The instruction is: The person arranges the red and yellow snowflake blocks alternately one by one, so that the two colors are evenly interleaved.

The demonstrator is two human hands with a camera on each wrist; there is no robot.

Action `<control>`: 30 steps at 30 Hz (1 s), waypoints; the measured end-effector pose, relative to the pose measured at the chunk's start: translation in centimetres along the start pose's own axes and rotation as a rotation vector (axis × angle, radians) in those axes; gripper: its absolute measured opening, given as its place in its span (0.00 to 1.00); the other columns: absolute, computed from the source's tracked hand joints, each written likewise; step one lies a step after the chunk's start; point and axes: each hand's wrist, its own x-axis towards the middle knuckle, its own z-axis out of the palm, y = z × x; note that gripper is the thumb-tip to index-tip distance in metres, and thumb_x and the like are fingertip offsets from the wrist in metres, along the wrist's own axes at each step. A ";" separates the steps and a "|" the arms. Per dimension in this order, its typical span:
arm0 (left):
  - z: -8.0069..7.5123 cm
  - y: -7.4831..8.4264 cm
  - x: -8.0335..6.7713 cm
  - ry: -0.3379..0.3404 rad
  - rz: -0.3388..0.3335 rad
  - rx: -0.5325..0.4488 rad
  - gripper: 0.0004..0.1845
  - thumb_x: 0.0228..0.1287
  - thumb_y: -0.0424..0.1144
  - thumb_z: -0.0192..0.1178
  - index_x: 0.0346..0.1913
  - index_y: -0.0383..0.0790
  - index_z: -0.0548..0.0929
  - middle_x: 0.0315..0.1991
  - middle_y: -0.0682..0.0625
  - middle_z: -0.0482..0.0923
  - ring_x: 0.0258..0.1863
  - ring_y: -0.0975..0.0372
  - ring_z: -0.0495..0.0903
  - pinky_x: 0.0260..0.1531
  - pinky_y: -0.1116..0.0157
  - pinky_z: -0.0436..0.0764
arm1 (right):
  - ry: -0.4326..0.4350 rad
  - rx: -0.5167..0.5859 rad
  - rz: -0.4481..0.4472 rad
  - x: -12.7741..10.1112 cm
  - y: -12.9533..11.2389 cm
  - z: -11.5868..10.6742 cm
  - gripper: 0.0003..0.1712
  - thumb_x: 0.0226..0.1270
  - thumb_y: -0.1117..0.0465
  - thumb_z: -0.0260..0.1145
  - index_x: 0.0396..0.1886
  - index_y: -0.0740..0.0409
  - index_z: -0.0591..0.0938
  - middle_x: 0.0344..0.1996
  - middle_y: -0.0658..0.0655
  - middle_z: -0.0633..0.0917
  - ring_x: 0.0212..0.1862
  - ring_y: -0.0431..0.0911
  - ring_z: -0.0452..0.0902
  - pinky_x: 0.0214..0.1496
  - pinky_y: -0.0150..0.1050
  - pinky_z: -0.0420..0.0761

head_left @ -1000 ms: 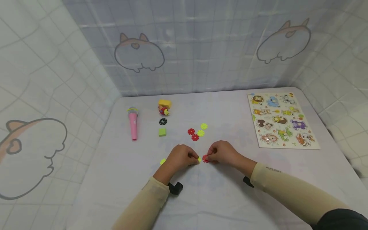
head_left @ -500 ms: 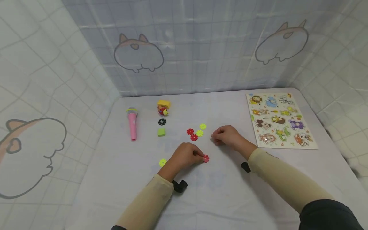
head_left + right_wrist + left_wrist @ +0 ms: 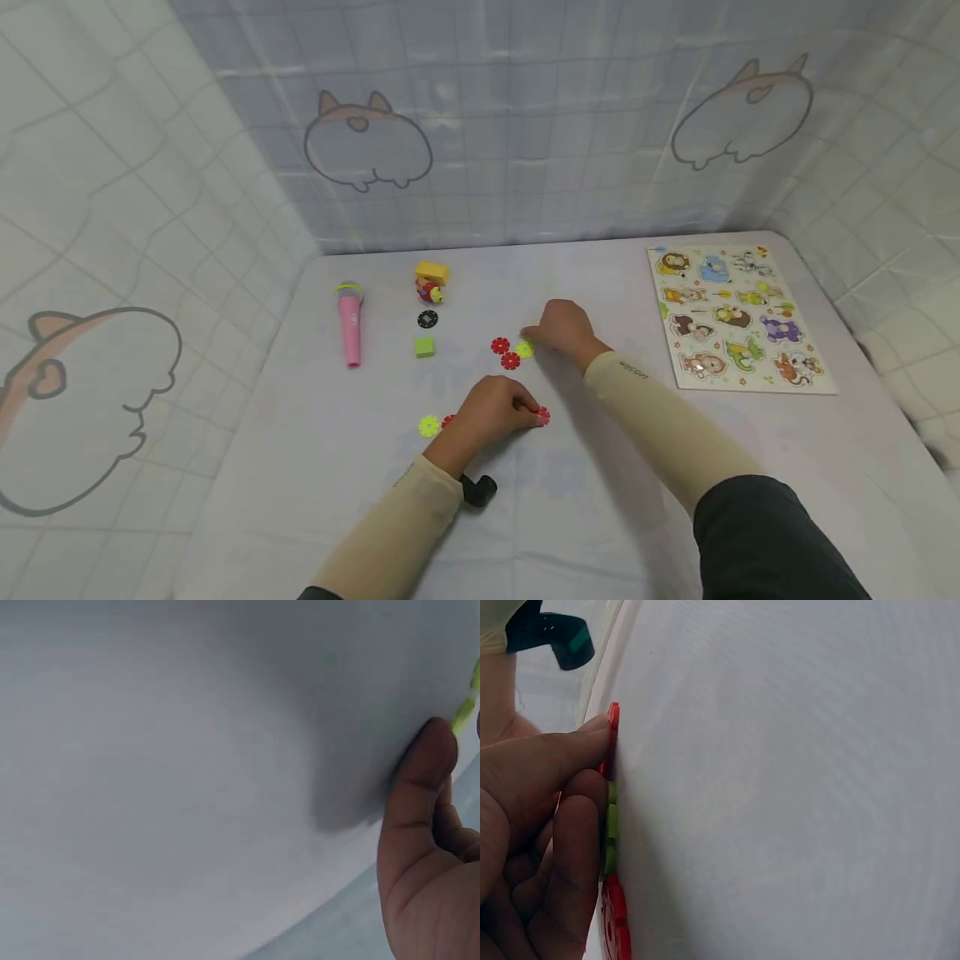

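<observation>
Near the middle front of the table my left hand (image 3: 491, 410) pinches the edge of a red snowflake disc (image 3: 545, 414), a flat notched plastic piece. The left wrist view has that red disc in a line with a green-yellow disc (image 3: 610, 829) and another red disc (image 3: 615, 922), all low on the cloth. My right hand (image 3: 566, 329) reaches to the loose discs farther back, thumb and finger at a yellow snowflake disc (image 3: 464, 714) that the hand mostly hides in the head view. Beside it lie another yellow disc (image 3: 524, 349) and two red discs (image 3: 510, 361).
Left of the left hand are a yellow disc (image 3: 429, 426) and a partly covered red disc (image 3: 448, 421). Farther left stand a pink microphone (image 3: 350, 325), green block (image 3: 424, 347), black chip (image 3: 427, 319), small figure (image 3: 430, 290) and yellow block (image 3: 432, 272). An animal puzzle board (image 3: 742, 321) lies right.
My right hand has left the front red disc and moved back to the loose yellow discs. My left hand has shifted right, from the yellow disc onto that red disc.
</observation>
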 end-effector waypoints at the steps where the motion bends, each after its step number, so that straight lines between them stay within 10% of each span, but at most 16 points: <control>1: 0.0 0.0 0.0 0.000 -0.002 0.000 0.06 0.58 0.46 0.79 0.34 0.51 0.92 0.25 0.67 0.81 0.32 0.68 0.78 0.36 0.66 0.77 | -0.002 -0.026 -0.007 0.0 -0.4 0.1 0.21 0.68 0.47 0.73 0.28 0.61 0.81 0.23 0.53 0.78 0.29 0.47 0.71 0.32 0.40 0.72; 9: 0.4 0.1 0.2 -0.009 0.003 -0.007 0.06 0.59 0.46 0.79 0.34 0.50 0.93 0.25 0.67 0.82 0.32 0.69 0.78 0.35 0.66 0.78 | 0.003 0.032 0.016 -0.6 -0.8 0.1 0.17 0.69 0.54 0.73 0.43 0.65 0.83 0.38 0.58 0.84 0.38 0.49 0.76 0.43 0.43 0.78; 16: 0.3 0.4 0.2 -0.008 0.006 0.005 0.07 0.58 0.47 0.79 0.35 0.50 0.94 0.26 0.67 0.82 0.33 0.69 0.78 0.36 0.66 0.78 | -0.069 0.646 0.115 -2.2 2.6 -0.5 0.17 0.73 0.60 0.70 0.53 0.66 0.80 0.44 0.61 0.85 0.40 0.47 0.85 0.45 0.40 0.82; 21: 0.2 0.4 0.3 -0.022 -0.044 0.007 0.07 0.58 0.48 0.79 0.36 0.52 0.93 0.28 0.66 0.81 0.35 0.67 0.78 0.38 0.65 0.78 | -0.163 0.875 0.181 -5.7 5.6 -1.4 0.19 0.74 0.63 0.69 0.58 0.70 0.79 0.44 0.60 0.86 0.39 0.43 0.86 0.48 0.38 0.83; 30: -0.1 0.4 0.2 -0.030 -0.093 0.017 0.07 0.58 0.48 0.79 0.37 0.53 0.93 0.29 0.66 0.81 0.37 0.65 0.77 0.38 0.65 0.78 | -0.256 0.952 0.147 -11.2 7.8 -0.7 0.13 0.72 0.70 0.68 0.51 0.74 0.78 0.40 0.61 0.86 0.37 0.44 0.86 0.44 0.38 0.86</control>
